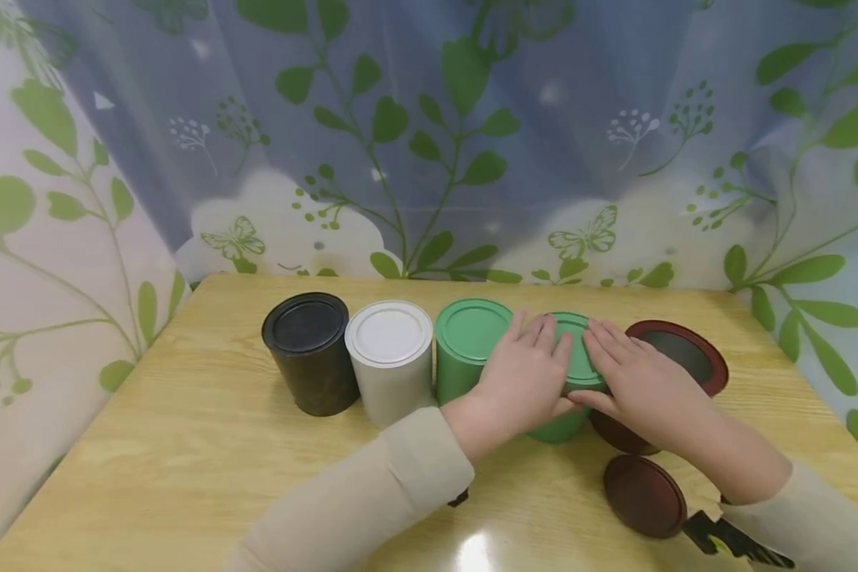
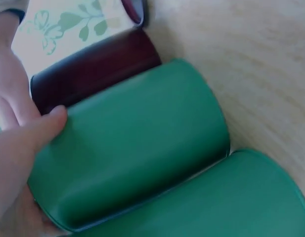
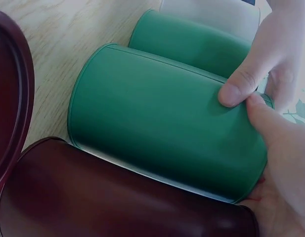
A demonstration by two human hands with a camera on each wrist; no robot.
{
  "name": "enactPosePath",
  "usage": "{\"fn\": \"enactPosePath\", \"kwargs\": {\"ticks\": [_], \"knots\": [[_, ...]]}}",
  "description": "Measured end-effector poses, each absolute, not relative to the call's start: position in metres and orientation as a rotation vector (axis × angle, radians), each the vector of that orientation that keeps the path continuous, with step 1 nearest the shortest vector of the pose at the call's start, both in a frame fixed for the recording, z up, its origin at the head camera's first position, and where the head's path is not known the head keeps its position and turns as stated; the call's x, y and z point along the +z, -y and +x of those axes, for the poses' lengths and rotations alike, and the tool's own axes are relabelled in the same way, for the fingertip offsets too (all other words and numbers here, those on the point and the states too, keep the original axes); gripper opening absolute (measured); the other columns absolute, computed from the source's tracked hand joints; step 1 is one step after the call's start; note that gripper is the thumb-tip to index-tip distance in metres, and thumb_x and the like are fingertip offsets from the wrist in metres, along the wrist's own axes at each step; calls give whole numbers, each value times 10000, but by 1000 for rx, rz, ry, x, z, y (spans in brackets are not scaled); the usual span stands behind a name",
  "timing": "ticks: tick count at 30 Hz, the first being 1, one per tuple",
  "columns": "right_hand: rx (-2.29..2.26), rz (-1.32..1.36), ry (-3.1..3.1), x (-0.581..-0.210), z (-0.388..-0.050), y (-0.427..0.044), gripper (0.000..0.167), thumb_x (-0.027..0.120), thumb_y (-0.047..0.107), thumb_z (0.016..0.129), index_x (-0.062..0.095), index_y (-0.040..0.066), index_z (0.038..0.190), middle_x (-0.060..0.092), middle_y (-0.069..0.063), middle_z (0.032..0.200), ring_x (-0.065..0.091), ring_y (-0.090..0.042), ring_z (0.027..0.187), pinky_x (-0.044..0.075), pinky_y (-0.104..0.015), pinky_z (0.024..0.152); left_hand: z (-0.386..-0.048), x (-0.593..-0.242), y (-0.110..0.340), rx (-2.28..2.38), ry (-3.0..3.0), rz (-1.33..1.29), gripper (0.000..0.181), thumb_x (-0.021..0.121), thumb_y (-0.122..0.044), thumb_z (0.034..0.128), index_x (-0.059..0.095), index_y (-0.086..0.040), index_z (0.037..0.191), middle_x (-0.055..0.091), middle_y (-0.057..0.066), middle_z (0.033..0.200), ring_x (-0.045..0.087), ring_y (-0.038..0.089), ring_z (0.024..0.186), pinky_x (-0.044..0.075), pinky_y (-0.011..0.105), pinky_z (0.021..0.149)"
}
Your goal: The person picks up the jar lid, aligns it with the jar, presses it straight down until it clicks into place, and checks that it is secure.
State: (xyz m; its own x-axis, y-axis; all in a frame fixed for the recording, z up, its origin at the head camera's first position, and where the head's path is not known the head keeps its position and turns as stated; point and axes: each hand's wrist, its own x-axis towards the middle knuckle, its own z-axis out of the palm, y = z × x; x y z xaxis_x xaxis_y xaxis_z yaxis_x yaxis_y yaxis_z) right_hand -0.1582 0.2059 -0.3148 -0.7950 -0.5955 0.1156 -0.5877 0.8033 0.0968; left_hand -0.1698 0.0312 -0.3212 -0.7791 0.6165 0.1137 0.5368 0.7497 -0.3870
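Observation:
Both hands are at the right-hand green canister (image 1: 558, 425), which stands upright with its green lid (image 1: 582, 349) on top. My left hand (image 1: 525, 377) lays straight fingers over the lid's left side. From the right, my right hand (image 1: 647, 389) rests straight fingers on the same lid. Both thumbs touch the canister's side just below the lid, close together in the right wrist view. A second green canister (image 1: 472, 334) stands lidded at its left. To its right is a dark red canister (image 1: 715, 373) with an uncovered top, partly hidden by my right hand.
A white canister (image 1: 393, 397) and a black canister (image 1: 318, 377), both lidded, stand farther left in the row. A dark red lid (image 1: 645, 496) lies in front of the red canister. The wooden table (image 1: 186, 445) backs onto a leaf-patterned curtain (image 1: 415, 175).

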Motion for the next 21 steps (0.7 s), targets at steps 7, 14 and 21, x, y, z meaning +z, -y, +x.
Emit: {"fn": "enactPosePath", "kwargs": {"ticks": [7,14,21], "knots": [[-60,902,2836,-316,-159,-207,796,537,493,904,350,-123,1372,327,-307,1408,298,-433,1303,315,-595,981,-168,-326,-26,438,2646,-835,817,351,-719,853,449,-117,1396,431,101,1411,286,236,1359,169,457,1110],[-36,882,2568,-334,-154,-209,858,303,621,920,462,-139,1286,479,-302,1290,439,-412,1217,388,-562,933,-169,-333,-27,446,2575,-870,802,371,-713,853,487,-110,1369,496,80,1360,363,228,1317,202,453,1101],[-2,942,2401,-338,-157,-207,902,150,616,931,535,-152,1207,542,-314,1200,523,-410,1126,463,-508,863,-166,-332,-26,443,2597,-874,757,377,-682,874,463,-134,1389,479,98,1372,359,231,1320,191,433,1108]]}}
